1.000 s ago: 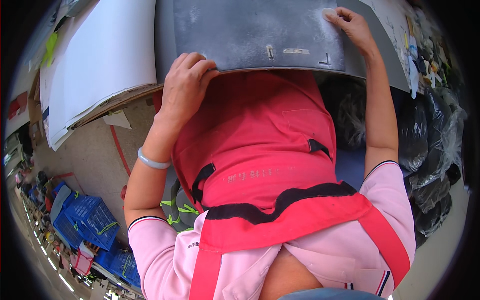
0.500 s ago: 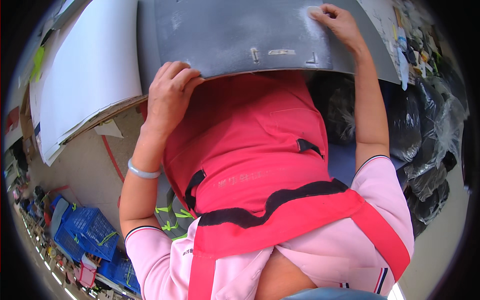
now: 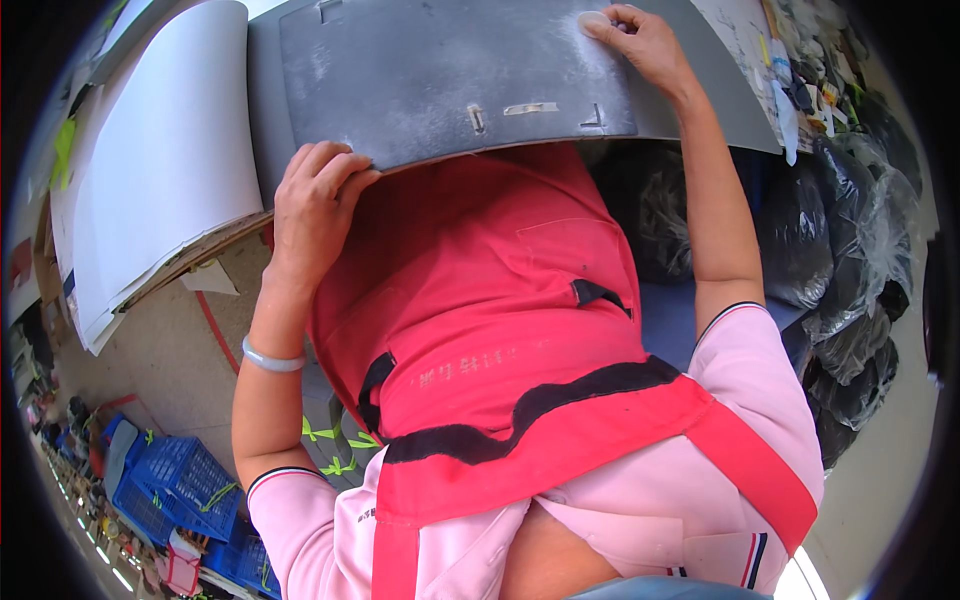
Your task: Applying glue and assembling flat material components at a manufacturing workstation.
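Note:
A dark grey board (image 3: 430, 80) with small cut slots and white powdery smears lies on a larger grey sheet (image 3: 268, 110) at the top of the view. The fingers of my left hand (image 3: 318, 215) are closed over its near left edge, with the thumb out of sight below. My right hand (image 3: 650, 50) pinches a pale, rounded flat piece of chalk (image 3: 594, 25) against the board's far right part. White dust surrounds that spot.
A stack of white sheets (image 3: 165, 130) curves along the left. Black plastic bags (image 3: 795, 235) fill the right side below the table. Blue plastic baskets (image 3: 190, 485) stand at lower left. Small tools and scraps (image 3: 815, 85) sit at the far right.
The whole scene has shifted slightly left in the view, and a slot at the board's far left now shows. Both hands keep nearly the same places on the board.

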Motion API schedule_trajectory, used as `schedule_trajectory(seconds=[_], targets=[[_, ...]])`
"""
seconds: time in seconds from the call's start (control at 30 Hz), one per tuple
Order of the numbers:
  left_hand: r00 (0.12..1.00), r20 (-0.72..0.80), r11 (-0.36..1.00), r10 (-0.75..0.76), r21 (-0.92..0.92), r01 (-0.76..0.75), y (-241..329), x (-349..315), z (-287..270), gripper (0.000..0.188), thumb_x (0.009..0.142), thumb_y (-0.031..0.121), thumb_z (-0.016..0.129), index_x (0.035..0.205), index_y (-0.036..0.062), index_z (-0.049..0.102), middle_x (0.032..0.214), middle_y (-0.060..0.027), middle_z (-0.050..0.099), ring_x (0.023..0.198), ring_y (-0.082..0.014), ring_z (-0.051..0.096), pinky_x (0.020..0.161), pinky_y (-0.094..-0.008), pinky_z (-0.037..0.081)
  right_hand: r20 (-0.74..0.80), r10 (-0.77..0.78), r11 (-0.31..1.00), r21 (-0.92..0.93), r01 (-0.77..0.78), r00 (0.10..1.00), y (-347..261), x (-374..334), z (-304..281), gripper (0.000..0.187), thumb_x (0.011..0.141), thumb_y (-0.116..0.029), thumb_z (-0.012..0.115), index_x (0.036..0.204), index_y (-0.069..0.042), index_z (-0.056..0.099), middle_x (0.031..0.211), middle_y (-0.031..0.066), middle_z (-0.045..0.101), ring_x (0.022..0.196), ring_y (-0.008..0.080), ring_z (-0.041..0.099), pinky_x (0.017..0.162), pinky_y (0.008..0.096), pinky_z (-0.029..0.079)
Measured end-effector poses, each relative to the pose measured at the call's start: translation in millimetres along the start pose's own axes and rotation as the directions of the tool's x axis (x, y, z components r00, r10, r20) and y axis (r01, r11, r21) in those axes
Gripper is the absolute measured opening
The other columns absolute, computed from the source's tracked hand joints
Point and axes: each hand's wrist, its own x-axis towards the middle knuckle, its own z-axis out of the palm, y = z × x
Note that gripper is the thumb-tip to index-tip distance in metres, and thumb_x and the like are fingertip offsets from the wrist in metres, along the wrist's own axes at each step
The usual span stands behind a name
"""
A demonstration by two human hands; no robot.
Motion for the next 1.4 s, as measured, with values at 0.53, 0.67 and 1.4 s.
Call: schedule_trajectory(seconds=[0.53,0.67,1.4], targets=[[0.982,-0.157,0.993,0.108,0.055,-0.101,62.2,91.7,113.5,0.015,0.09,0.023,0.069,0.087,0.0094,0.066,0.085,-0.009,0.064,0.084,-0.0295,0.067,0.075,-0.0408,0.054,0.026,-0.06,0.986,0.16,0.055,0.998,39.2,4.7,4.3,0.033,0.092,-0.04,0.074,0.101,-0.008,0.074,0.082,-0.0031,0.06,0.077,0.0076,0.052,0.07,0.0242,0.043],[0.99,-0.095,0.989,0.105,0.111,-0.095,55.4,89.2,105.8,0.013,0.09,0.023,0.068,0.094,0.011,0.063,0.094,-0.0068,0.063,0.096,-0.0272,0.063,0.088,-0.0452,0.048,-0.299,-0.294,0.953,-0.028,0.3,0.908,4.4,-22.6,4.6,0.028,0.099,-0.033,0.067,0.096,-0.005,0.07,0.082,0.0003,0.064,0.079,0.0093,0.059,0.072,0.0267,0.048],[0.979,-0.172,0.969,0.109,0.24,-0.065,53.0,87.9,118.8,0.029,0.097,0.023,0.061,0.125,0.0198,0.062,0.129,-0.0065,0.056,0.132,-0.0286,0.048,0.109,-0.0717,0.03,0.259,-0.323,0.912,-0.169,0.372,0.91,-31.9,-106.0,-14.0,0.016,0.092,-0.013,0.069,0.102,-0.001,0.066,0.084,0.012,0.067,0.077,0.0269,0.068,0.071,0.0366,0.052]])
